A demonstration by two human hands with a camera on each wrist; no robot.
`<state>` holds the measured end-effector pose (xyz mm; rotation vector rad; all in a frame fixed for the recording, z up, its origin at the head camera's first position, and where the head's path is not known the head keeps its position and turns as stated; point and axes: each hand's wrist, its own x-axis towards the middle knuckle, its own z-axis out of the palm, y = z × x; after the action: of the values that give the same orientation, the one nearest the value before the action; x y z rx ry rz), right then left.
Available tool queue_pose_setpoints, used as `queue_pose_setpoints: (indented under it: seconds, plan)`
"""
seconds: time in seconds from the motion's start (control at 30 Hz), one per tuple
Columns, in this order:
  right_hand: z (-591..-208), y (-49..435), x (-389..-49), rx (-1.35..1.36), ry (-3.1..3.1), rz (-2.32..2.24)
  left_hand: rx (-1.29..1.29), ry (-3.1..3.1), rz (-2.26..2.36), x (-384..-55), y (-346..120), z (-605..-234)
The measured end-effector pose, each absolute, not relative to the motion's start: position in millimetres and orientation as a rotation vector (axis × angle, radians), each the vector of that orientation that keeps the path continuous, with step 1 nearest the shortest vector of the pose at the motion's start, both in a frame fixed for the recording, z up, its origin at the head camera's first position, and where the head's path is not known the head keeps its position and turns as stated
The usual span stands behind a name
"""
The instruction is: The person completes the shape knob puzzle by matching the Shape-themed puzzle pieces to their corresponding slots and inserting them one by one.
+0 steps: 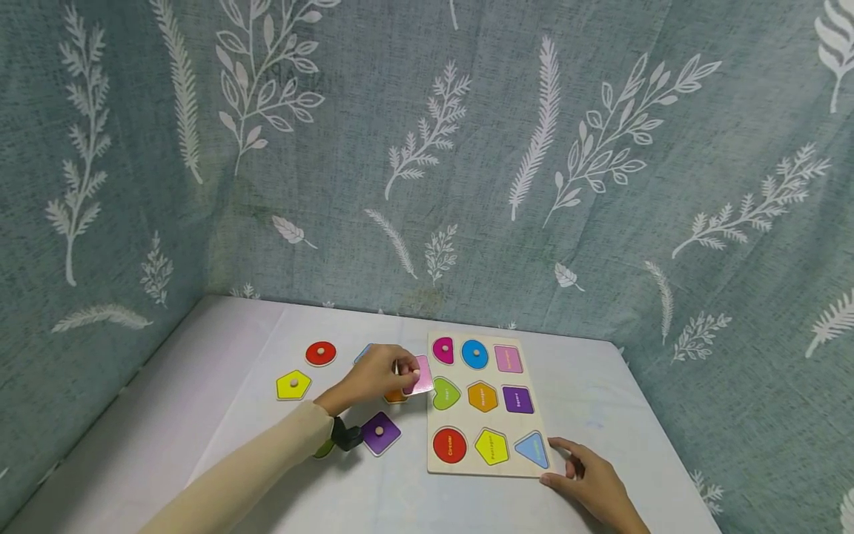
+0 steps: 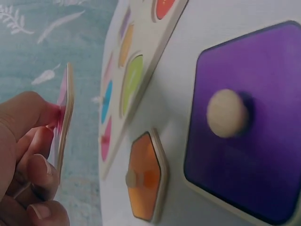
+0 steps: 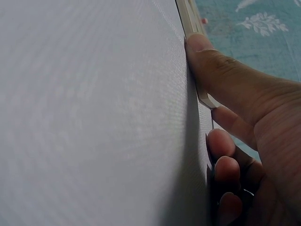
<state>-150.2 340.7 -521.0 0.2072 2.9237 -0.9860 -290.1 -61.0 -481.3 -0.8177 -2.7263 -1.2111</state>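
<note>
My left hand pinches the knob of a pink four-sided puzzle piece, raised beside the left edge of a wooden shape puzzle board. In the left wrist view the pink piece stands nearly edge-on between thumb and fingers. At the board's near right corner, my right hand holds on with its thumb and index finger, the other fingers curled. In the right wrist view the thumb presses the board's edge. A magenta half-round piece and a blue round piece sit in the board's top row.
Loose knobbed pieces lie left of the board: a red circle, a yellow pentagon, a purple square and an orange hexagon. A blue piece and a green piece are partly hidden by the left arm. Patterned cloth surrounds the table.
</note>
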Motion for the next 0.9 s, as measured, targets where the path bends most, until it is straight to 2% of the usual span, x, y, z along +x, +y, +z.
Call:
queue_pose_setpoints:
  seconds: [0.9]
  plan:
    - [-521.8, 340.0, -151.5, 0.265, 2.89, -0.997, -0.988, -2.639, -1.252, -306.6, -13.7, -478.3]
